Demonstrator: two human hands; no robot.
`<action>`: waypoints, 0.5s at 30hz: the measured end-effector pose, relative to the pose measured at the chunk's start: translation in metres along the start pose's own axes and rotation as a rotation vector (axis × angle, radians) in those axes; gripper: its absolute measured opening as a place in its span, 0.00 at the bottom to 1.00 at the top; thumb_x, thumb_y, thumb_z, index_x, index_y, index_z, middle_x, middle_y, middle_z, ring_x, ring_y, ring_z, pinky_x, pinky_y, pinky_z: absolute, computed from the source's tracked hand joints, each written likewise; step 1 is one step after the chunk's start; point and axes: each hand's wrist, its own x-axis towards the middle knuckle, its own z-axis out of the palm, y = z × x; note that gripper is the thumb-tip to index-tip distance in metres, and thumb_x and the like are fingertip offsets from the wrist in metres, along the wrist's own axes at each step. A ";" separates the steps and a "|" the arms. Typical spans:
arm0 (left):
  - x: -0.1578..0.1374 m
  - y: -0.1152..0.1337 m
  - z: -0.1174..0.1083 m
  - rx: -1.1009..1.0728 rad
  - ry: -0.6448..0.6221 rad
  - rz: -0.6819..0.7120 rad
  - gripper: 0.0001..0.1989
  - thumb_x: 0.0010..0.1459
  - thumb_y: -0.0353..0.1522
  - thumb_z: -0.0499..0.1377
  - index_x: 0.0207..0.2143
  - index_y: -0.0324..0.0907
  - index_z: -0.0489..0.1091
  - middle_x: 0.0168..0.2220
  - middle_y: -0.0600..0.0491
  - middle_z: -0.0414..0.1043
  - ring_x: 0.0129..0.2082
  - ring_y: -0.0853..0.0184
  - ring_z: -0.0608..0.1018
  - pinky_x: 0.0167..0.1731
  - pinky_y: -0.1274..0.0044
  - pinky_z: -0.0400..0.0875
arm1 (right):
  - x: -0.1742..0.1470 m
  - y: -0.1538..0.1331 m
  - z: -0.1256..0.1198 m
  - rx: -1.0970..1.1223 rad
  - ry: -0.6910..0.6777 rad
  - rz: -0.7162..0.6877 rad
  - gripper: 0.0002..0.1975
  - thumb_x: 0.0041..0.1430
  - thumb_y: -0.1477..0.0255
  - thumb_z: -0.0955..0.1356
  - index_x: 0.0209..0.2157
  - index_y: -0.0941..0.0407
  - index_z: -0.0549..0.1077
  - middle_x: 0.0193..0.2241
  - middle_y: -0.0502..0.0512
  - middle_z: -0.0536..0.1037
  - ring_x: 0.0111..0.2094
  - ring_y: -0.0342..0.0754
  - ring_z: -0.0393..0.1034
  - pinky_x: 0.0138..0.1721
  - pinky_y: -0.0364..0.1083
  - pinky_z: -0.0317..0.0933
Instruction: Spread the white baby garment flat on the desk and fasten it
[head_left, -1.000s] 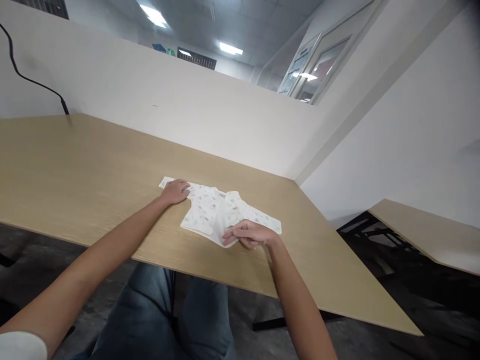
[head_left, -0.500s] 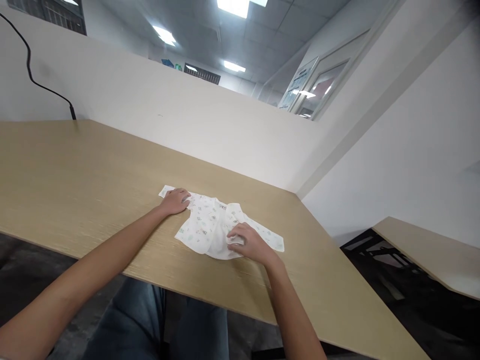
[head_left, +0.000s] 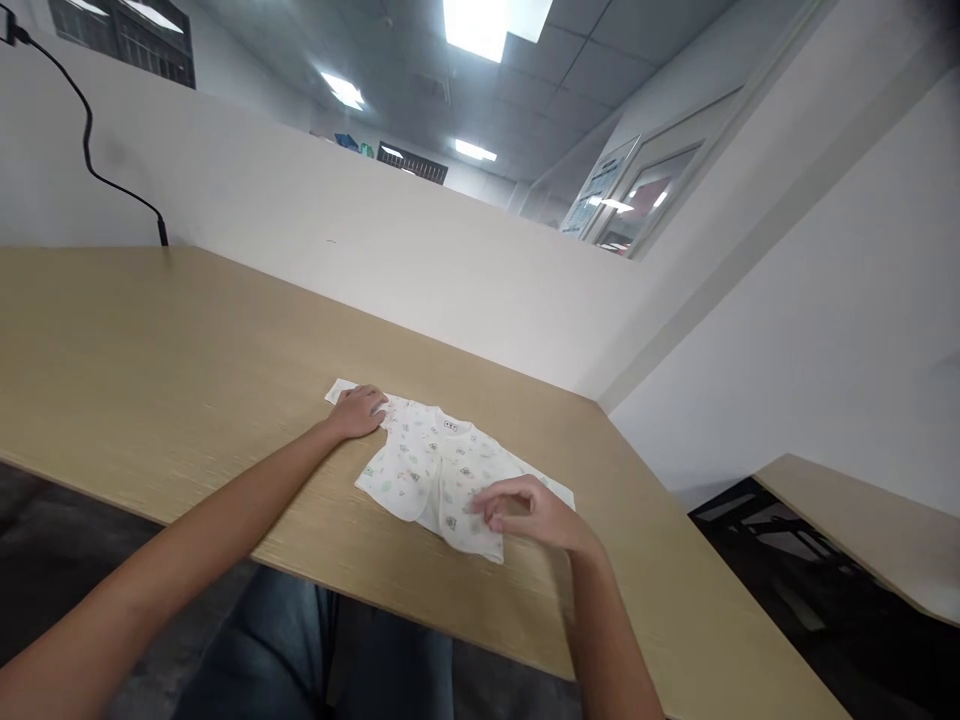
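A small white baby shirt [head_left: 409,460] with a scattered print lies spread on the wooden table [head_left: 247,350]. Its neckline with a dark label faces the far side, and the two front panels meet near the middle. My left hand [head_left: 360,411] rests on the left sleeve near the shoulder, fingers laid out over the cloth; the cuff shows beyond it. Over the right front panel is my right hand [head_left: 531,512], its fingers bent and apart, with no cloth between them. It hides part of the right sleeve. Whether its fingertips touch the panel I cannot tell.
A white partition [head_left: 390,250] runs along the table's far edge, and a white wall [head_left: 810,290] rises on the right. A black cable [head_left: 88,140] hangs down to the back left. Another wooden surface [head_left: 862,530] stands at the right, beyond a dark gap.
The right front panel, folded back in my right hand before, now lies printed side up. My right hand has let go and moved right. My left hand stays on the sleeve.
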 end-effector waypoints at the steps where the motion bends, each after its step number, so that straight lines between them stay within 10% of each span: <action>1: 0.000 0.000 0.000 0.007 -0.001 0.001 0.22 0.64 0.42 0.49 0.55 0.48 0.72 0.62 0.48 0.70 0.64 0.54 0.68 0.62 0.59 0.60 | -0.003 0.007 -0.003 -0.015 0.041 0.041 0.18 0.60 0.53 0.73 0.45 0.49 0.83 0.45 0.58 0.83 0.46 0.59 0.77 0.50 0.56 0.70; 5: -0.001 0.001 0.001 0.048 -0.020 0.016 0.24 0.66 0.42 0.47 0.59 0.48 0.71 0.65 0.46 0.66 0.66 0.53 0.65 0.64 0.58 0.57 | -0.005 0.059 -0.005 -0.259 0.412 0.295 0.32 0.64 0.47 0.65 0.61 0.51 0.73 0.64 0.63 0.70 0.65 0.64 0.64 0.65 0.64 0.57; 9: -0.003 0.002 0.002 0.085 -0.087 0.014 0.28 0.69 0.44 0.43 0.65 0.47 0.66 0.70 0.44 0.59 0.70 0.52 0.59 0.67 0.52 0.49 | 0.006 0.108 0.005 -0.442 0.327 0.483 0.39 0.67 0.47 0.60 0.71 0.56 0.60 0.72 0.65 0.54 0.74 0.61 0.44 0.72 0.63 0.41; 15: -0.003 0.003 -0.002 0.118 -0.215 -0.145 0.34 0.69 0.51 0.38 0.72 0.52 0.55 0.76 0.48 0.43 0.75 0.45 0.46 0.67 0.43 0.37 | 0.025 0.136 -0.005 -0.535 0.457 0.574 0.31 0.71 0.54 0.54 0.68 0.53 0.64 0.72 0.62 0.56 0.73 0.62 0.45 0.70 0.70 0.35</action>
